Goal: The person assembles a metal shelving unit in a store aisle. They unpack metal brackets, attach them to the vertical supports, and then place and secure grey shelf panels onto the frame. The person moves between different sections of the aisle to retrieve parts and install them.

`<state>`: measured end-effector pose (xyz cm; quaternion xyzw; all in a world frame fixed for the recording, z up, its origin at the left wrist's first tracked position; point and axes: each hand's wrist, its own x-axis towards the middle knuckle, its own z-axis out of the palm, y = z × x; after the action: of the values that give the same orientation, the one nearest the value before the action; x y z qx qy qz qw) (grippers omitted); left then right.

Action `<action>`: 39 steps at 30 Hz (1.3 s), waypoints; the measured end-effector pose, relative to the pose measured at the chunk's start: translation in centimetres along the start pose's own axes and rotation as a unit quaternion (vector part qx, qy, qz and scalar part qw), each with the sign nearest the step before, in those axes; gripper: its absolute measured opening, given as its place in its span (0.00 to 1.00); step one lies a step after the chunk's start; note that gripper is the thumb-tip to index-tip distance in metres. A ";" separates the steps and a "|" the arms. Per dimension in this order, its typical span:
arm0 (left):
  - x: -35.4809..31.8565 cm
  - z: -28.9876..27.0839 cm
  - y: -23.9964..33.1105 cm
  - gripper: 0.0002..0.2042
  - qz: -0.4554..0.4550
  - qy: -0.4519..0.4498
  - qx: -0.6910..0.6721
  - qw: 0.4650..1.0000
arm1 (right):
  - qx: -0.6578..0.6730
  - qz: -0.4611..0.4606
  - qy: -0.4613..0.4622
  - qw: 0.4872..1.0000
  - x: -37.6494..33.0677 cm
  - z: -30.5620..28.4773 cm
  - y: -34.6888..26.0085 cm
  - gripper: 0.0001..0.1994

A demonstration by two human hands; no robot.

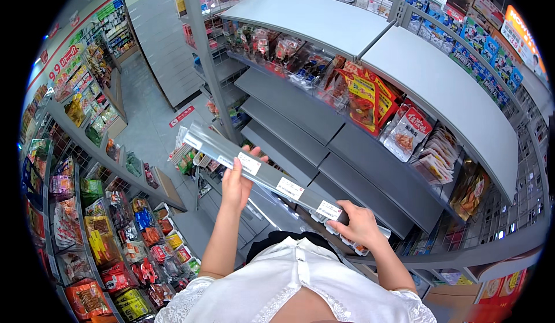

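Note:
A long clear plastic price-label strip (269, 178) runs slantwise in front of my body, its far end up to the left. Several white paper price labels (289, 188) sit along it. My left hand (236, 185) is closed around the strip left of its middle, thumb on top beside one label. Near the lower right end, my right hand (361, 226) grips the same strip, its thumb close to another label. Beyond the strip stands a shelf rack with grey shelf boards (292, 104).
White boards (312, 18) top the rack, above hanging snack packets (363, 99) and red-and-white packets (406, 131). At left, another rack holds many colourful snack bags (103, 239). A grey tiled aisle (147, 95) leads away at upper left. Wire mesh panels border the rack on the right.

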<state>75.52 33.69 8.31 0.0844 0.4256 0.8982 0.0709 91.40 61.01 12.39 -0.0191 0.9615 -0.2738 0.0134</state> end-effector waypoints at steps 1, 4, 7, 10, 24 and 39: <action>0.5 1.1 0.5 0.23 0.010 -0.022 -0.019 1.000 | 0.001 -0.004 -0.005 1.000 0.3 -0.6 0.1 0.27; 1.7 2.7 0.5 0.23 0.025 -0.048 -0.033 0.998 | 0.013 -0.011 -0.001 1.000 0.9 -1.3 1.2 0.28; 2.6 3.9 -0.1 0.24 0.024 -0.066 -0.043 0.997 | 0.020 -0.024 0.044 0.999 1.1 -1.7 2.5 0.27; 3.7 5.7 -0.4 0.24 0.016 -0.057 -0.054 0.997 | 0.029 -0.038 0.103 0.994 0.8 -2.8 3.1 0.26; 10.8 14.4 -2.9 0.21 -0.011 -0.180 -0.128 0.975 | -0.100 0.003 0.301 0.948 -4.7 -7.7 5.0 0.24; 10.7 14.5 -2.1 0.13 -0.032 -0.079 -0.063 0.994 | -0.439 0.006 0.597 0.671 -5.0 -38.4 11.2 0.15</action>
<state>68.31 48.06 16.68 0.1369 0.3640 0.9108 0.1384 94.68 90.96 39.20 0.1508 0.7738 0.2273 -0.5718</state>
